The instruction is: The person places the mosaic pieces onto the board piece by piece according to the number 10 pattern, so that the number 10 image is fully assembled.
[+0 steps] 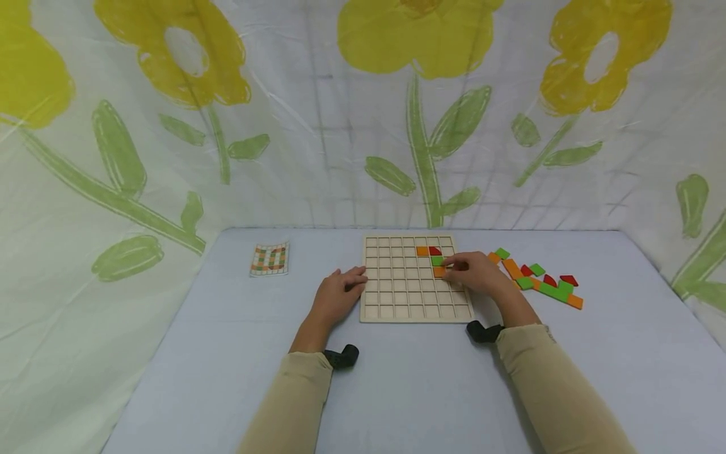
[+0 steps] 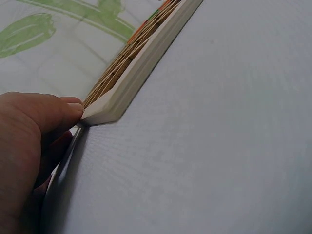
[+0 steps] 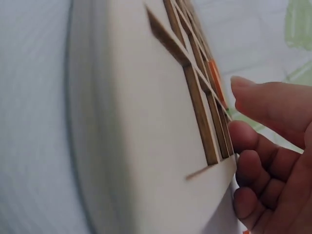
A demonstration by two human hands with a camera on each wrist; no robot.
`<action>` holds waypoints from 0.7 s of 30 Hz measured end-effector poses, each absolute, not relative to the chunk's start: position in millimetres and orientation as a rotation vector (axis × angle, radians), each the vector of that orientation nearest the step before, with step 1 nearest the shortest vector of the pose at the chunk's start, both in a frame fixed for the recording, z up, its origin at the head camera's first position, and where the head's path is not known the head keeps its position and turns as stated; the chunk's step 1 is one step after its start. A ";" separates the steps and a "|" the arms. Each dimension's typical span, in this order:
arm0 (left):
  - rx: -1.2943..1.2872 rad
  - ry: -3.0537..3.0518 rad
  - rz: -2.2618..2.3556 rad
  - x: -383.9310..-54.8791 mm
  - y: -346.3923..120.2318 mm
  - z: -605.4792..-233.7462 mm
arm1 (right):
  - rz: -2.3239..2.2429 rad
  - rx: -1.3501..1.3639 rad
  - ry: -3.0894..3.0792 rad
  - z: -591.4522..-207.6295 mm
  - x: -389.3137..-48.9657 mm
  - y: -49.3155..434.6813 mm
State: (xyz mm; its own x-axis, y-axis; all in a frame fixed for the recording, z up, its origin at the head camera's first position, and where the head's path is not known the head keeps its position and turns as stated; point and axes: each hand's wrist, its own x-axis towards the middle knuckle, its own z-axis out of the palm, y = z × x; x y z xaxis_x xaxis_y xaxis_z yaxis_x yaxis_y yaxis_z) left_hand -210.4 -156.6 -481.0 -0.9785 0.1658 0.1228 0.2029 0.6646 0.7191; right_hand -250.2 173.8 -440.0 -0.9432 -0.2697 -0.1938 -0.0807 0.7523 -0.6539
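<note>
A square wooden grid board point(image 1: 397, 311) lies on the table. In its upper right part sit an orange square tile point(image 1: 422, 251), a red rounded tile point(image 1: 434, 251), a green tile point(image 1: 436, 260) and, below that, another orange tile point(image 1: 438, 272). My right hand point(image 1: 473, 272) reaches over the board's right side, fingertips right at the green and lower orange tiles. In the right wrist view its thumb point(image 3: 243, 90) and bent fingers stand apart, nothing showing between them. My left hand point(image 1: 336, 295) touches the board's left edge; the left wrist view shows its fingertips point(image 2: 73, 108) against the near corner.
Right of the board lies a loose spread of orange, green and red tiles point(image 1: 553, 291), partly behind my right hand. A small pattern card point(image 1: 269, 259) with a coloured grid lies at the back left. Behind the white table point(image 1: 408, 384) hangs a flower-printed cloth point(image 1: 272, 189).
</note>
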 end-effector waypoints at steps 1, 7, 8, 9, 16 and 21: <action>-0.311 -2.823 -1.228 -210.3 -156.6 -481.2 | -0.995 -0.271 2.673 -441.0 -249.8 175.0; -0.318 -2.814 -1.239 -209.9 -155.6 -480.8 | -1.074 -0.178 2.734 -440.5 -248.1 190.8; -0.323 -2.816 -1.238 -209.9 -154.8 -480.9 | -1.089 -0.147 2.757 -439.2 -247.3 195.8; -0.327 -2.818 -1.235 -210.1 -154.1 -481.2 | -1.099 -0.121 2.780 -438.0 -246.6 201.7; -0.312 -2.828 -1.231 -209.6 -154.1 -479.7 | -1.154 0.089 2.867 -430.8 -241.4 241.0; -0.314 -2.829 -1.228 -209.8 -155.5 -479.5 | -1.129 0.188 2.836 -431.0 -240.9 254.6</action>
